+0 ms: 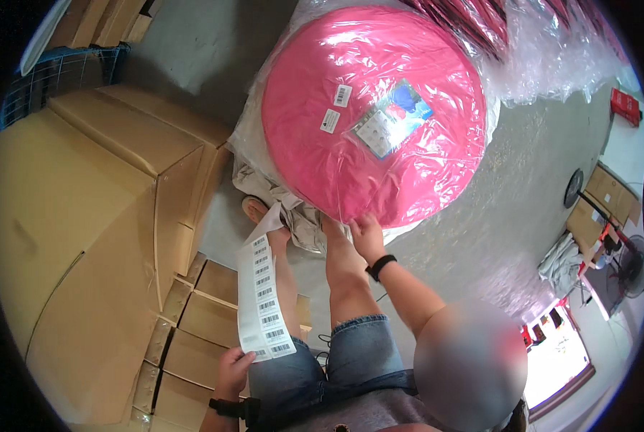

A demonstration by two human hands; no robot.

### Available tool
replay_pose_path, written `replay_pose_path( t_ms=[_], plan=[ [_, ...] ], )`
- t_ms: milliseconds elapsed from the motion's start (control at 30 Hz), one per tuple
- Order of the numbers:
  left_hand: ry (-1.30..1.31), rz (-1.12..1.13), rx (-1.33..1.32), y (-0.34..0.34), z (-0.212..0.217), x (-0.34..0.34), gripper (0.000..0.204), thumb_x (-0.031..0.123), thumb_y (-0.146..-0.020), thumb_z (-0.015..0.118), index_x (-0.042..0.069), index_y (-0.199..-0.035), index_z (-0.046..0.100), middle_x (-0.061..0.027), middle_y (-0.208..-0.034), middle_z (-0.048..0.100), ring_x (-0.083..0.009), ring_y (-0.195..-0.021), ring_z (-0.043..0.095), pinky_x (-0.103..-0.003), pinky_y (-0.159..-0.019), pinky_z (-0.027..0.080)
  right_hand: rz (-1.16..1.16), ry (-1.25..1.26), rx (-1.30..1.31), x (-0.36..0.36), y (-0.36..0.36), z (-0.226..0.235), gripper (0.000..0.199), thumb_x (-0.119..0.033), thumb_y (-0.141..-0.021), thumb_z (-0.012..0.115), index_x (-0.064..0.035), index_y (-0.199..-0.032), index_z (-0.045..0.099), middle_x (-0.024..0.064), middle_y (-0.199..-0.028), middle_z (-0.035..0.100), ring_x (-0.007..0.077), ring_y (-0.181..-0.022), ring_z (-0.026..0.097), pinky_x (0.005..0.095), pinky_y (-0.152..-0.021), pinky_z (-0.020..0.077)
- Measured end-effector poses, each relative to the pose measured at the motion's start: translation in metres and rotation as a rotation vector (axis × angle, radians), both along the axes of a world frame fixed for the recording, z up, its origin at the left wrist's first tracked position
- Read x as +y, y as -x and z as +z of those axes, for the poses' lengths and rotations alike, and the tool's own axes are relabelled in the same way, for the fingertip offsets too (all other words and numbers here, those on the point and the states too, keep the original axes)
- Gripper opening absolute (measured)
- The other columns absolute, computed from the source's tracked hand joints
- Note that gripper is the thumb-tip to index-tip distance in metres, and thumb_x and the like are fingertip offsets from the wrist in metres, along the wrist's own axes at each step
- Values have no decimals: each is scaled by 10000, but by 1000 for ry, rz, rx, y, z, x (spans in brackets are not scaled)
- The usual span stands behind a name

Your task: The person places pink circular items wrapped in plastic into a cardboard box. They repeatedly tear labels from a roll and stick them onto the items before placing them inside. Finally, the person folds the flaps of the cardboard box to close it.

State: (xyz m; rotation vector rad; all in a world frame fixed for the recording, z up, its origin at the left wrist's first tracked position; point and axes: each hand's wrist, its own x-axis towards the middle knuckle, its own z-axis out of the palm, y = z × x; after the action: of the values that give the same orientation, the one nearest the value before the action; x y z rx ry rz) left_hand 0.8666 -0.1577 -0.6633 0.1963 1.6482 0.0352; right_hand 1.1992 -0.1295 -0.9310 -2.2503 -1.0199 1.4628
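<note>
A big cardboard box (77, 230) stands left of a round pink plastic-wrapped bundle (358, 171). Below the bundle, a white label sheet (264, 291) is pinched by the left hand (233, 371); the right hand (367, 239), curled, touches the bundle's lower edge, grip unclear.

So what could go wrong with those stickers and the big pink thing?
The barcode label sheet hangs from the left hand by one end, so it might crease. The right hand is at the edge of the round pink bundle; a hard tug could tear its clear plastic wrap.
</note>
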Motion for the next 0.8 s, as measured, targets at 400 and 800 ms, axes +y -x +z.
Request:
replay_pose_path(
  t_ms=[400,800],
  plan=[
    [-39,-34,27,16,0,3,164,31,-788,542,-42,-926,590,-94,-851,630,-157,-722,587,-279,-654,466,-1972,33,1245,10,1,-33,475,-353,-864,465,-44,-1220,401,143,-1275,410,335,-1172,382,497,-994,286],
    [-153,-40,15,-5,8,4,133,17,-784,546,-38,-894,598,-91,-816,634,-146,-670,580,-256,-617,455,-1642,-297,1322,-38,-89,67,409,-109,-729,586,-43,-1117,475,102,-1124,531,264,-1044,494,439,-955,354]
  ],
)
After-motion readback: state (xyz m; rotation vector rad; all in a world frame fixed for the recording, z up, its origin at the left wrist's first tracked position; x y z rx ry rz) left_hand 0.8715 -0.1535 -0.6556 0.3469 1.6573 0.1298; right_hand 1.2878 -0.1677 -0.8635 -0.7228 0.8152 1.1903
